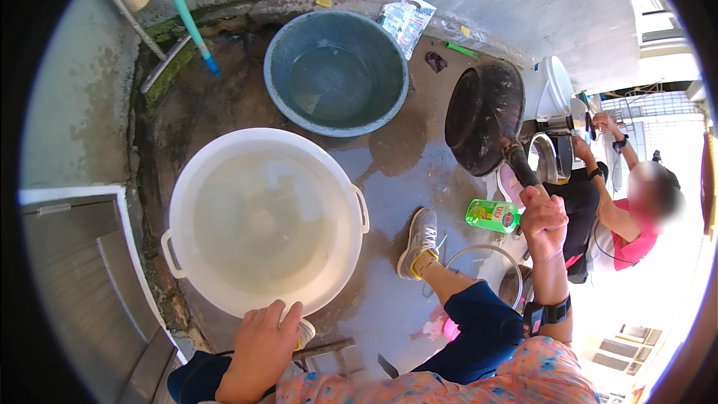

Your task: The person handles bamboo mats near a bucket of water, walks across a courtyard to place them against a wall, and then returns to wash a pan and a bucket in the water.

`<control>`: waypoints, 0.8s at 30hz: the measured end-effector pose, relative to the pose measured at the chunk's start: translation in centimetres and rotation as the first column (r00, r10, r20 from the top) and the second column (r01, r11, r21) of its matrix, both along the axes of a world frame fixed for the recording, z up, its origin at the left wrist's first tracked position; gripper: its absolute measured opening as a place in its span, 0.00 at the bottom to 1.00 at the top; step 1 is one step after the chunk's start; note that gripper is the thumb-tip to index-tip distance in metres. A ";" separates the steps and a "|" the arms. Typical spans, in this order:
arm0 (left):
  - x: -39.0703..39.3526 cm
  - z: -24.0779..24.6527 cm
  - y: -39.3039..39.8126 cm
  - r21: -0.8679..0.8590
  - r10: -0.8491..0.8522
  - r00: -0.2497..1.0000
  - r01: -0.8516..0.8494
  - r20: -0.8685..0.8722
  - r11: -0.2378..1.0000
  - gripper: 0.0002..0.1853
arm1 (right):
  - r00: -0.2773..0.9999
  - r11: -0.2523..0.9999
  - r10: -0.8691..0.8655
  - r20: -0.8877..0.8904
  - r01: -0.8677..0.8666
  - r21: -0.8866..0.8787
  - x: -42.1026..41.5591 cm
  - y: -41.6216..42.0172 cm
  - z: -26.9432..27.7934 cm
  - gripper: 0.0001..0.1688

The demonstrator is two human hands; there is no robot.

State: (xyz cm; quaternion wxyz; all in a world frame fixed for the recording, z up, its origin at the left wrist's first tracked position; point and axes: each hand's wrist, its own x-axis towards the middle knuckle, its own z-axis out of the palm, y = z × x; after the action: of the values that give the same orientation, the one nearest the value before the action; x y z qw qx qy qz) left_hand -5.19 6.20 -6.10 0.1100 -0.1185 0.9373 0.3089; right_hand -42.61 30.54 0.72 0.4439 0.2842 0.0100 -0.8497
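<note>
My right hand [544,221] grips the long handle of a blackened frying pan [485,118], holding the pan up and away from me to the right. Its dark outer side shows; the inside is hidden. My left hand [266,339] holds nothing, its fingers spread at the near rim of a large white plastic tub [179,202]. Whether the fingertips touch that rim, I cannot tell. Cloudy water fills the bottom of the tub. Beyond it stands a blue-grey basin [336,126] with shallow water. A green bottle of dish soap [493,215] appears just left of my right hand.
At right, a person in pink [628,230] sits by a white bucket [547,87] and metal pots [543,157]. A printed plastic bag [406,22] lies against the wall. A squeegee [165,62] and turquoise pole [185,11] stand in the far-left corner. The concrete floor [376,224] is wet.
</note>
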 end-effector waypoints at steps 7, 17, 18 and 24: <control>3.8 4.1 4.0 -0.186 -0.070 0.994 0.053 -0.083 0.981 0.21 | 0.996 0.968 0.062 -0.070 -0.077 -0.240 13.1 6.5 9.0 0.16; 8.1 0.1 8.3 -0.280 -0.166 0.975 0.119 -0.149 0.952 0.10 | 0.949 0.859 0.153 -0.274 -0.265 -0.438 28.0 14.8 9.7 0.14; 9.0 0.4 9.0 -0.285 -0.161 0.977 0.117 -0.138 0.951 0.09 | 0.933 0.859 0.176 -0.313 -0.301 -0.414 29.1 15.1 9.3 0.15; 14.6 5.0 14.8 -0.227 -0.168 0.981 0.143 -0.097 0.963 0.12 | 0.783 0.888 0.332 -0.526 -0.448 -0.106 32.5 18.1 5.7 0.13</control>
State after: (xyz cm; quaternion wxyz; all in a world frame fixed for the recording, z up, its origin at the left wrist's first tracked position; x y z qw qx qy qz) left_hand 9.37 21.03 -1.08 0.0661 -0.0378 0.9768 0.2004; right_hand -10.07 48.65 6.47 0.6226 -0.0032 0.0857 -0.7778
